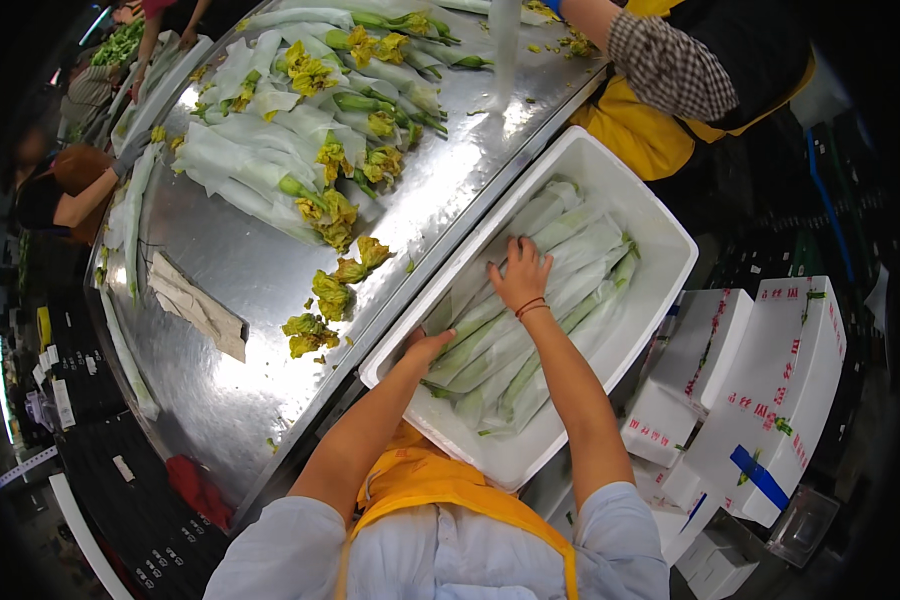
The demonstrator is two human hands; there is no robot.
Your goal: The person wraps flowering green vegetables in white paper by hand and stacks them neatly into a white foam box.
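A white foam box (645, 217) sits before me, tilted in view along the table's edge. In it lie several long green gourds (525, 379), side by side in thin translucent wrapping. My right hand (523, 276), a thin red cord at its wrist, rests on the upper wrapped gourds with fingers spread. At the box's table-side wall, my left hand (426, 346) reaches down beside the gourds. Its thumb shows, but most of its fingers are hidden, so its grip is unclear.
The metal table (217, 420) bears a heap of wrapped gourds (262, 165), wilted yellow flowers (331, 295) and torn cardboard (195, 304). A co-worker's checked sleeve (667, 64) is at upper right; a gloved hand (131, 154) is at left. White foam boxes (765, 405) are stacked at right.
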